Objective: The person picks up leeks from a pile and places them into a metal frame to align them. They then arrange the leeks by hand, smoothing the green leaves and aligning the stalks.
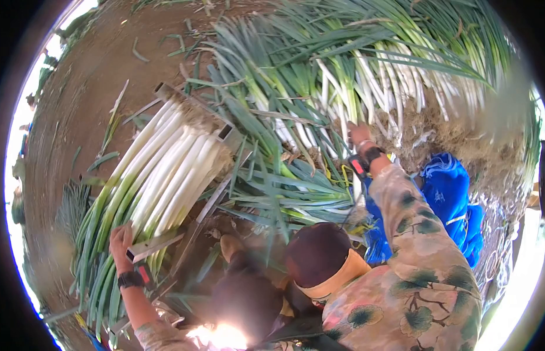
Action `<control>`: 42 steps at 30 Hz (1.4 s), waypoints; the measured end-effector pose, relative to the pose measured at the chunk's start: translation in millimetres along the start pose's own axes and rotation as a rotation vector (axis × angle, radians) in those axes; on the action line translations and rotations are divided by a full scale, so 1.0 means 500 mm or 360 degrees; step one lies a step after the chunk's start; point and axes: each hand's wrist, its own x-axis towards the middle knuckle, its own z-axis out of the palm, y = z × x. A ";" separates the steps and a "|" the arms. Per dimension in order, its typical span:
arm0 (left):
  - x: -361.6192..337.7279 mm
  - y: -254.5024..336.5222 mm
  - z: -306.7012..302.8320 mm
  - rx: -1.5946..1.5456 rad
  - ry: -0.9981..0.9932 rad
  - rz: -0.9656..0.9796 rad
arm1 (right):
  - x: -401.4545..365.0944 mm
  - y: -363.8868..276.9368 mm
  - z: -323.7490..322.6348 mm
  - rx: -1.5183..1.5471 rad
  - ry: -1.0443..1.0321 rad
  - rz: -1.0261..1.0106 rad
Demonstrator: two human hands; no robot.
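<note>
Long green onions [167, 169] lie side by side in a metal frame [158, 244], white stalks toward its far end and green leaves hanging toward me. My left hand [121, 240] is closed, its curled fingers on the green part of these onions beside the frame's near bar. Away to the right, my right hand [360, 136] reaches into a big heap of green onions [389, 76], closed at the root end of a white stalk; its fingertips are partly hidden. Both wrists carry dark straps with a red-marked device.
Blue net sacking [445, 181] lies right of my right forearm. Loose leaves [290, 187] are spread between frame and heap. Bare brown ground [91, 99] with scraps extends to the left. A dark brown rounded shape with a tan band [319, 257] is in front of me.
</note>
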 end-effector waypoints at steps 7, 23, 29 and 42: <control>0.006 0.074 0.054 0.0426 0.0406 -0.0569 | -0.387 -0.215 0.046 0.0187 -0.0680 0.0187; -0.033 0.135 0.062 0.0545 0.0977 -0.0216 | -0.799 -0.457 0.719 -0.1076 -0.1253 -0.2372; -0.037 0.123 0.078 0.0695 0.0974 -0.0213 | -0.775 -0.381 0.848 -0.1104 -0.1413 -0.2482; -0.027 0.094 0.097 0.0913 0.0682 -0.0386 | -0.553 -0.378 0.729 -0.0480 -0.1381 -0.2085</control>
